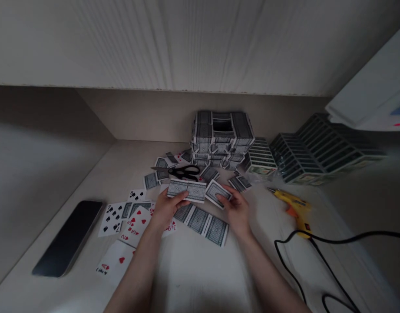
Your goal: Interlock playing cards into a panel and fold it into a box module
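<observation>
My left hand pinches a strip of playing cards, patterned backs facing up, with its thumb on top. In my right hand is a single folded-looking playing card, tilted, its corner close to the strip's right end. Whether the two pieces touch, I cannot tell. Below them on the table lies another strip of joined cards, back side up and partly hidden by my left hand. Black-handled scissors rest just beyond, among cut card pieces.
A box built from cards stands against the back wall. Packs of cards line the right. A yellow glue gun with a black cable lies at right. At left are a phone and face-up cards. A shelf edge overhangs.
</observation>
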A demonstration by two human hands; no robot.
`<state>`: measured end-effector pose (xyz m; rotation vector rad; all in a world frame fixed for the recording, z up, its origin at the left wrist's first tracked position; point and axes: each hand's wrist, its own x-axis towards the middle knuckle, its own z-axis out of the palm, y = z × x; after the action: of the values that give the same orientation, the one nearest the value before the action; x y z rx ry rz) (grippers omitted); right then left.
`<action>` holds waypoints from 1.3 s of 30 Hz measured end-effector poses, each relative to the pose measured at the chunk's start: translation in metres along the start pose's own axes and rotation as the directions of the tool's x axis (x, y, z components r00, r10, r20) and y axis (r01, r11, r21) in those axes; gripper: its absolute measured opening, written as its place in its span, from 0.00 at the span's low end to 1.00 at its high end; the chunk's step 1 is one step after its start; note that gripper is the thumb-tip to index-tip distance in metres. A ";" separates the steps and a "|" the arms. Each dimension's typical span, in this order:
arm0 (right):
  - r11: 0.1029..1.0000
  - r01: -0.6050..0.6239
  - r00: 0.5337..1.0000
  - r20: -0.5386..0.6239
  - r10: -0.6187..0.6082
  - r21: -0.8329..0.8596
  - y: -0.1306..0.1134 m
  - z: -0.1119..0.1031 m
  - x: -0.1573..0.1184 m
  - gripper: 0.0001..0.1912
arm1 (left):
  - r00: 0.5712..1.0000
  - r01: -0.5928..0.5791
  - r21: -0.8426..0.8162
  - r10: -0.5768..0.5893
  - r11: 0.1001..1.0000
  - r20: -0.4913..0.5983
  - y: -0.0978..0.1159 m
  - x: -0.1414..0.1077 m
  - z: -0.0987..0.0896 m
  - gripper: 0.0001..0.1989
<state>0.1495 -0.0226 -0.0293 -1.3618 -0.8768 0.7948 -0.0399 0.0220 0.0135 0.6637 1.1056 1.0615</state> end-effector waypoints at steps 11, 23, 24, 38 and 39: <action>0.999 0.013 0.999 -0.032 -0.014 -0.041 0.006 -0.001 -0.002 0.20 | 0.995 -0.097 0.102 0.097 0.990 0.013 -0.005 0.005 -0.001 0.20; 0.993 0.065 0.994 0.096 -0.056 -0.096 -0.002 -0.005 0.002 0.11 | 0.995 -0.102 0.131 0.099 0.986 0.028 -0.008 0.007 -0.002 0.21; 0.993 0.067 0.993 0.100 -0.058 -0.097 -0.002 -0.005 0.002 0.11 | 0.995 -0.102 0.132 0.099 0.986 0.031 -0.007 0.007 -0.003 0.21; 0.986 0.106 0.991 0.099 -0.094 -0.132 -0.008 -0.004 0.002 0.09 | 0.993 -0.121 0.233 0.117 0.965 0.031 -0.009 0.006 -0.002 0.19; 0.985 0.113 0.988 0.116 -0.098 -0.131 -0.008 -0.005 0.003 0.09 | 0.994 -0.112 0.259 0.109 0.959 0.027 -0.008 0.005 -0.002 0.19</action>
<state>0.1549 -0.0230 -0.0215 -1.3893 -1.0980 0.7431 -0.0388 0.0238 0.0043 0.9494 1.2202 1.0133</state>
